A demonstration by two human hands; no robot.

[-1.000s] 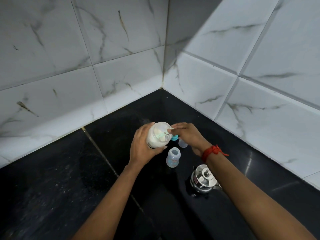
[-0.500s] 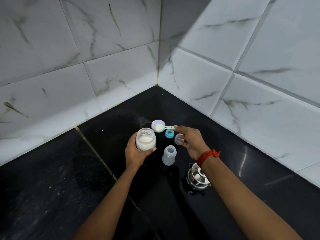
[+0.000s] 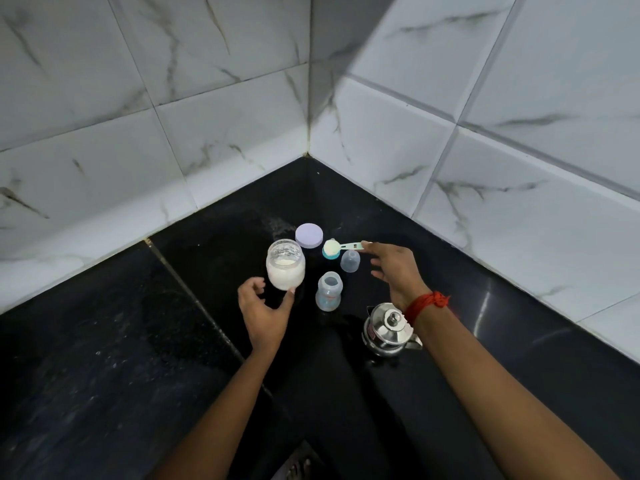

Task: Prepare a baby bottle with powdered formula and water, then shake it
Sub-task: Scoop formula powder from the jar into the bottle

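Now, with your right hand pinching the heaped scoop level, carry it over the open baby bottle on the counter, while your left hand, fingers spread, steadies the formula jar.

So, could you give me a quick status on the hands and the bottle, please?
Left hand open beside powder jar. Right hand pinching loaded scoop. Baby bottle uncapped, upright. Nothing in the way.

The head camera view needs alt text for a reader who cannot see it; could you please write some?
A right hand holds a scoop heaped with white powder above an open baby bottle on a black counter. The left hand is open beside a powder jar; a steel kettle stands nearby.
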